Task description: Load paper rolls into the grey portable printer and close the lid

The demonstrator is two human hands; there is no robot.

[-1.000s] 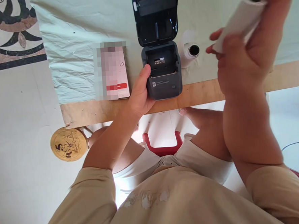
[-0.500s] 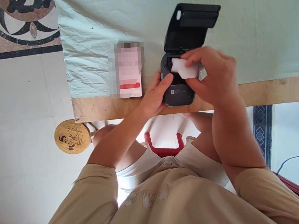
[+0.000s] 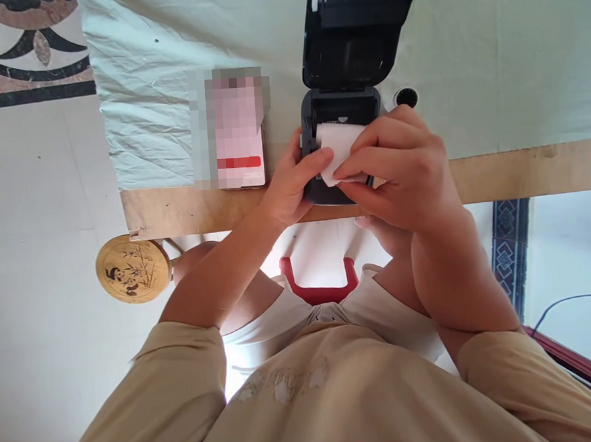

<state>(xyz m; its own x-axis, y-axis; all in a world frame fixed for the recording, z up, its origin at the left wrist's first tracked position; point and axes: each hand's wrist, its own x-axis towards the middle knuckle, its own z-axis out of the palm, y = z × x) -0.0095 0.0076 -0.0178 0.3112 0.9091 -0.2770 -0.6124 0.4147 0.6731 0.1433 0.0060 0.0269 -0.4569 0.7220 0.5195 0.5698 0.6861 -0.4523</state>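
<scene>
A black printer (image 3: pixel 341 101) stands near the table's front edge with its lid (image 3: pixel 352 44) raised away from me. My left hand (image 3: pixel 293 181) grips its left side, the thumb lying over the rim close to the paper. Over the printer's open compartment, my right hand (image 3: pixel 402 164) pinches a white paper strip (image 3: pixel 338 145) between thumb and fingers. The strip spreads across the compartment and covers part of its inside. Whether a roll sits beneath the paper is hidden by my right hand.
Left of the printer lies a phone (image 3: pixel 237 131) with a blurred screen. Behind my right hand stands a small round item with a dark top (image 3: pixel 407 97). A pale green cloth (image 3: pixel 466 57) covers the table. A round wooden stool (image 3: pixel 133 267) is at the lower left.
My right hand has lowered the white paper toward the printer's front, and the paper lies flatter over the compartment. The round dark-topped item has come into sight. My left hand keeps its grip.
</scene>
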